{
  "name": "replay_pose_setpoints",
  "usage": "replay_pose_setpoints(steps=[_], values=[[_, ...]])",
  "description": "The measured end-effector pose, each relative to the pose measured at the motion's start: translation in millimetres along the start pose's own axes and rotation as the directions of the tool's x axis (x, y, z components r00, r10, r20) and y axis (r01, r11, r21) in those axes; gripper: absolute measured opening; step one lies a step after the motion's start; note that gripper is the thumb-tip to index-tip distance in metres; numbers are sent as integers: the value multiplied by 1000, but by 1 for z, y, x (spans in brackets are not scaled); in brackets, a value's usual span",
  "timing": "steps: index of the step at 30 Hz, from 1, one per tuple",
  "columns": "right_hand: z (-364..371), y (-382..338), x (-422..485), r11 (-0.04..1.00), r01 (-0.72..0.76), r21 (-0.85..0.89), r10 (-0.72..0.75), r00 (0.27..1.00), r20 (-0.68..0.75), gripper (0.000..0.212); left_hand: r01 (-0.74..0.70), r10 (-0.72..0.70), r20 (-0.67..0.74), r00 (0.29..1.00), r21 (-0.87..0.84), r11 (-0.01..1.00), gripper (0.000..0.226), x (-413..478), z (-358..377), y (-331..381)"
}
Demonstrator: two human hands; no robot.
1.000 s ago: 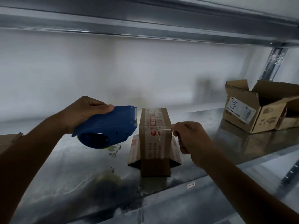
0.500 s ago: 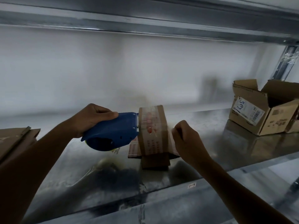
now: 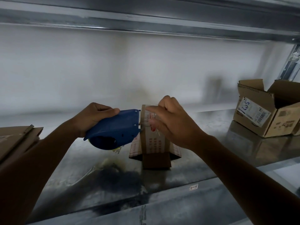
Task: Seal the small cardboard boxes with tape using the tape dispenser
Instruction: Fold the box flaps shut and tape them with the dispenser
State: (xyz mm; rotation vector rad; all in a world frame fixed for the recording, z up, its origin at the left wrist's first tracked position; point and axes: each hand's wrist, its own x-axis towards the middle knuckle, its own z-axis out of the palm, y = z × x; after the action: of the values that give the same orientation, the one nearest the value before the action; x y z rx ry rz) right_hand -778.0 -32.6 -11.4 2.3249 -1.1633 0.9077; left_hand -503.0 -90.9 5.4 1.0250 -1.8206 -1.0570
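Two hands work at one small brown cardboard box with red print [image 3: 153, 143], which stands upright on a shiny metal shelf [image 3: 211, 159], its lower flaps splayed out at the base. We see one blue plastic tape dispenser [image 3: 116, 130]. The left hand [image 3: 92, 117] has its grip clamped round the dispenser's back end, and the toothed front edge touches the box's upper left corner. The right hand [image 3: 175, 125] lies over the top of the box, forefinger [image 3: 152, 108] straight along the upper edge and the other fingers curled. We cannot tell whether that grip holds the box or only presses on it.

Well apart to the right stands one open brown cardboard carton [image 3: 285, 119] bearing a white barcode label [image 3: 253, 111]; its inside is too dark to read. A sliver of a second carton [image 3: 297, 129] shows just beside it. At the left edge lies one flattened piece of cardboard [image 3: 17, 140].

The shelf carries a dark smudge [image 3: 116, 176] near its front. Behind is a white wall [image 3: 129, 70], above a grey metal beam [image 3: 146, 18], and at the right a metal upright [image 3: 290, 62].
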Motion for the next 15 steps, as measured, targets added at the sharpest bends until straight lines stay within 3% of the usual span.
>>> replay_pose_setpoints(steps=[6,9,11,13,15], values=[[22,20,-6,991,-27,127,5,986,168,61,-2,2,-15,1000,-43,999,70,-4,-2,-2],[30,21,-9,991,-9,133,-16,983,185,53,31,-33,-28,999,-53,998,48,-4,-2,-4],[33,22,-10,990,-10,138,-26,967,252,48,29,-30,-20,999,-57,998,57,-5,-2,-5],[37,22,-13,984,-49,173,-5,955,297,58,20,-21,-17,1000,-57,998,72,-6,-2,-5],[42,25,-16,992,-10,128,-23,967,253,64,18,-19,-20,1000,-61,998,75,-5,-5,-6]])
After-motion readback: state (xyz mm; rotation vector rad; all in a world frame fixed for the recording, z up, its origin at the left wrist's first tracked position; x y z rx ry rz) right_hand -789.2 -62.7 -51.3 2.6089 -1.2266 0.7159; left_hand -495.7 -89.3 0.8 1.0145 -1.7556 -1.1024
